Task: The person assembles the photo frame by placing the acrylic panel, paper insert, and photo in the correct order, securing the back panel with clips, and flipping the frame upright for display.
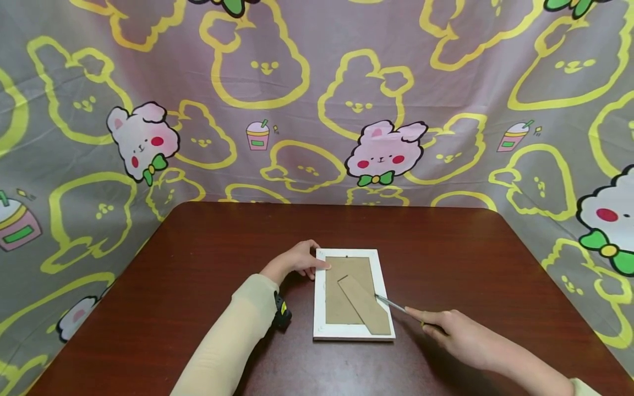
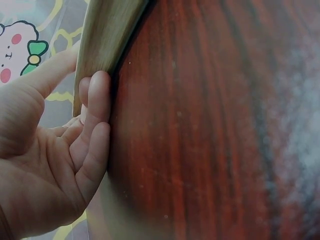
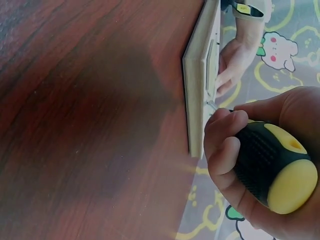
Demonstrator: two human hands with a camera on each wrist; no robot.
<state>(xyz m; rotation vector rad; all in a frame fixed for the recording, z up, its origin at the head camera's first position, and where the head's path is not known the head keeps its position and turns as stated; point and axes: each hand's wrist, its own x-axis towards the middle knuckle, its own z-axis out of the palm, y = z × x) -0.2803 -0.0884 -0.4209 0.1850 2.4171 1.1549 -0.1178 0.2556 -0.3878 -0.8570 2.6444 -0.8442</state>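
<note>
A white picture frame lies face down, its brown backing board and slanted stand leg facing up. At its upper left, my left hand grips the side, thumb on top; the left wrist view shows fingers of that hand against the frame's side. My right hand holds a screwdriver whose metal tip touches the backing's right edge. In the right wrist view, that hand is curled round the black and yellow handle; the tip meets the frame.
The frame rests on a dark reddish-brown table. Behind and at both sides hangs a grey curtain with yellow outlines and rabbit prints. A black and yellow device is strapped at my left wrist.
</note>
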